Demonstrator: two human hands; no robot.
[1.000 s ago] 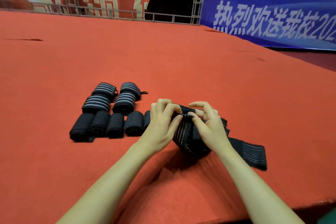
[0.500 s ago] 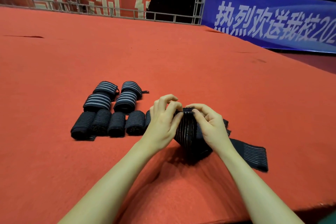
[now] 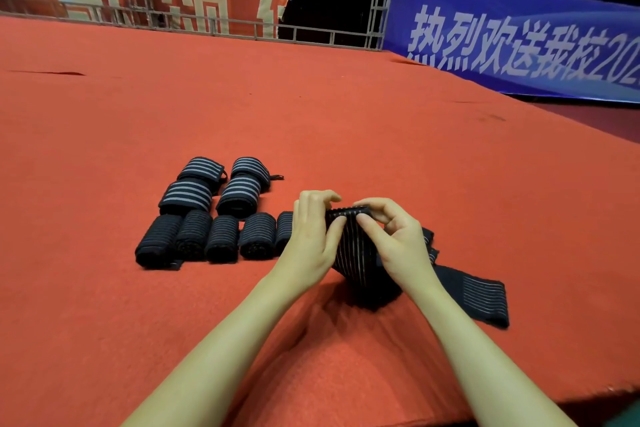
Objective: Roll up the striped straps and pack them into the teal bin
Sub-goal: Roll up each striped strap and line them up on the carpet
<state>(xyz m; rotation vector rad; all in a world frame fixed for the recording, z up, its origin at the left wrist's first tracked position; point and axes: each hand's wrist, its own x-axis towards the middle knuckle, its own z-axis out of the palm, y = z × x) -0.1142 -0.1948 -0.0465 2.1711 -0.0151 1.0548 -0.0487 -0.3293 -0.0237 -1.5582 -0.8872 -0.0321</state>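
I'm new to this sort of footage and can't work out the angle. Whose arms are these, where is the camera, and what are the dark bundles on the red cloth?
There is no machine here: these are a person's bare arms, filmed by a wide-angle camera worn on the head, looking forward and down. The left hand and right hand together pinch the top end of a dark striped strap; its loose tail lies flat to the right. On the red cloth, left of the hands, lie already rolled straps in rows. Banners hang behind. A teal bin isn't clearly visible.
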